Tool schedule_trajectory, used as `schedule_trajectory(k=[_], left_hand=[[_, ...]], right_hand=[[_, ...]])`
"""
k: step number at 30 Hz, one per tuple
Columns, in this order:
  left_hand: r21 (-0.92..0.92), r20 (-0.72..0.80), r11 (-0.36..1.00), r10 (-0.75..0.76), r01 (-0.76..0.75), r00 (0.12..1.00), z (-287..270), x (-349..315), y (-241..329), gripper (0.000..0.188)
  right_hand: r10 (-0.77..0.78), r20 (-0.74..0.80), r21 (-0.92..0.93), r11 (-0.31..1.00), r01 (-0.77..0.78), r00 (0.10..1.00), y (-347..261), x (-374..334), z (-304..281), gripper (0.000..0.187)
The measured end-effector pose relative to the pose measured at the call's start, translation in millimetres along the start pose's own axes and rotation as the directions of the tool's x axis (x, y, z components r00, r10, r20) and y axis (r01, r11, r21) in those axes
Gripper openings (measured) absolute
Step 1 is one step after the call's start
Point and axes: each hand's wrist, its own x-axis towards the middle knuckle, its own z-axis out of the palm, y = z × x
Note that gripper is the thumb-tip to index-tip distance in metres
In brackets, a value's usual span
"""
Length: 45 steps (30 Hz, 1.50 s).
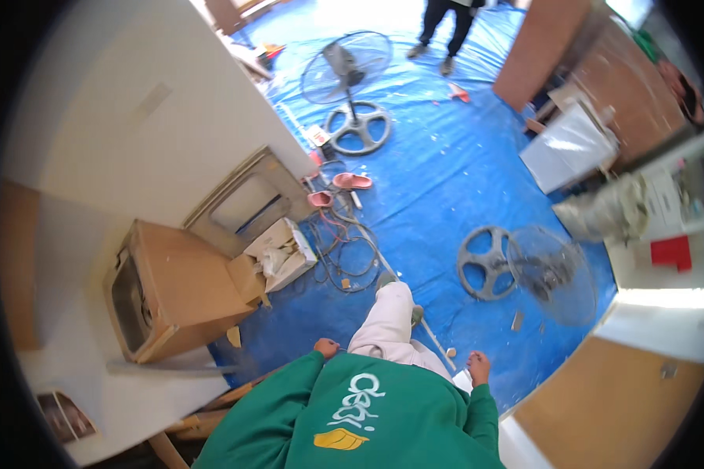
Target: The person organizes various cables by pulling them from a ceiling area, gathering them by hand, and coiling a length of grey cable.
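Left hand [326, 348] and right hand [479, 367] curl; whether around anything, I cannot tell. One white object [463, 381] shows beside the right; two pedestal fans [353, 78] and, near cables [338, 254], two pink slippers [352, 181] occupy blue floor sheeting [422, 187].

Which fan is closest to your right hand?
The lower-right fan, its base on the blue sheet, is closest to the right hand. The other fan is farther away, beyond the pink slippers.

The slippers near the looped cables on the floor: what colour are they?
The slippers are pink, showing best in the head view.
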Motion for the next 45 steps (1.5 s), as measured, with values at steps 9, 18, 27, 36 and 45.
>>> schedule_trajectory(k=[9,18,27,36,45], left_hand=[[-0.089,-0.151,0.996,-0.008,-0.006,0.988,-36,115,125,0.030],[-0.551,-0.705,0.681,-0.072,-0.482,0.706,-232,232,398,0.029],[-0.850,-0.524,0.423,-0.615,-0.315,0.589,-168,228,401,0.028],[-0.980,-0.013,-0.039,-0.968,-0.197,0.253,44,232,556,0.031],[-0.992,0.072,-0.020,-0.901,0.124,0.429,87,283,770,0.041]], right_hand=[[-0.306,0.435,-0.323,0.824,0.465,0.847,-252,174,109,0.023],[-0.140,0.589,-0.390,0.813,0.432,0.796,-483,331,187,0.026],[-0.164,0.897,-0.356,0.285,0.890,0.411,-655,493,277,0.017],[0.088,0.987,-0.157,0.453,0.878,0.131,-800,667,341,0.014],[-0.034,0.952,-0.304,0.028,0.952,0.305,-835,737,313,0.025]])
